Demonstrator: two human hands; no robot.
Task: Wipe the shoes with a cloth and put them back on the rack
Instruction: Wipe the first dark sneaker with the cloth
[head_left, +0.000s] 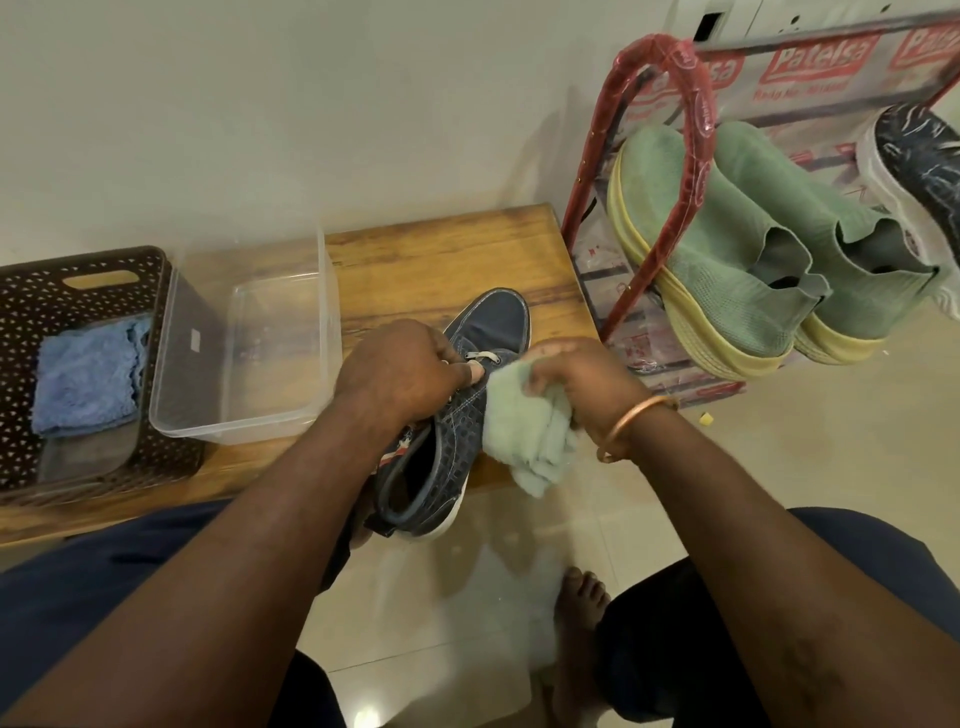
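the left grip (395, 369) is curled over the top of the shoe (485, 325), fingers closed on the upper by the laces, thumb tip lying against a lace. the right grip (576, 371) is bunched tight round a pale green cloth (524, 434), which is pressed to the shoe's right side with its loose end hanging below the wrist. a copper bangle (636, 421) sits on that wrist.

the shoe is a navy high-top with a white sole. its toe points away, over the bench (441, 254), and its heel juts past the front edge toward the person's lap. whether the sole rests on the wood i cannot tell.

left of the shoe on the bench stands a clear tub (234, 431), and touching it further left is a dark basket (31, 291) with a folded blue cloth (88, 379) inside.

just right of the bench stands the rack (696, 104), its red frame wrapped in plastic. a pair of green shoes (717, 260) lies on it side by side, toes to the wall, and a dark shoe (919, 156) with a white sole lies beside them at the frame's edge.

below, a bare foot (582, 603) rests on the tiled floor (779, 467).
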